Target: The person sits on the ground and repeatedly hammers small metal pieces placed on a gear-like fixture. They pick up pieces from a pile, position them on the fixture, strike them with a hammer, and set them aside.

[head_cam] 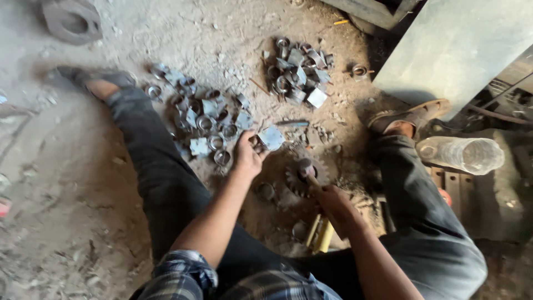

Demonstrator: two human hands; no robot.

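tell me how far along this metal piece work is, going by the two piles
Looks done: a smaller pile of metal pieces lies apart, farther off. In hand: the left hand holds a flat metal piece near a toothed gear, while the right hand grips a hammer over it. Left: probably the bigger pile by the left leg; which pile is finished is only a guess.

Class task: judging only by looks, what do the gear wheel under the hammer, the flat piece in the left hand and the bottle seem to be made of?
Gear wheel: probably steel or iron, dark, dull, toothed rim. Flat piece in the left hand: likely sheet metal, pale grey sheen. Bottle: clear plastic, see-through, ribbed.
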